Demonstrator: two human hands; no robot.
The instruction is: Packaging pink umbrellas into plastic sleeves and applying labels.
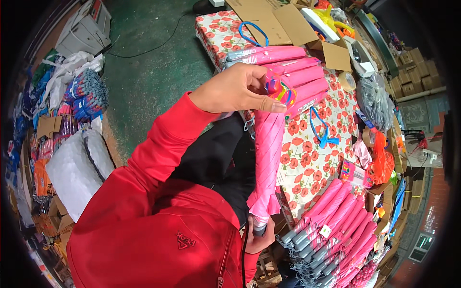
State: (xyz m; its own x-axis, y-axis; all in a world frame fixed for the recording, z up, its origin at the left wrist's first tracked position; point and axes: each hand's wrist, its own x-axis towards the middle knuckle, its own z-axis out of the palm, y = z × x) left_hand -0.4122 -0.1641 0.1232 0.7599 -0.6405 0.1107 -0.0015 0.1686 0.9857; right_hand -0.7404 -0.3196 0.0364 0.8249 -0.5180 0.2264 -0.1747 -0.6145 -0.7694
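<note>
A folded pink umbrella [269, 158] hangs slantwise in front of me, beside the table's near edge. My right hand [261, 236] is closed around its dark grey handle [260, 229] at the lower end. Up at the other end, my left hand [240, 91] pinches a small pink piece with multicoloured print [282, 91], thumb on top, against the umbrella's end. Whether that piece is a loose label or part of a wrapper I cannot tell. Just beyond my left hand lie several wrapped pink umbrellas [302, 79] in a row.
A table with a poppy-print cloth [302, 168] carries a blue tie [322, 129], a tape roll [346, 81] and an open cardboard box [288, 24]. Several pink umbrellas with grey handles [331, 235] are piled at the near right. Bundled goods [86, 96] stand on the left.
</note>
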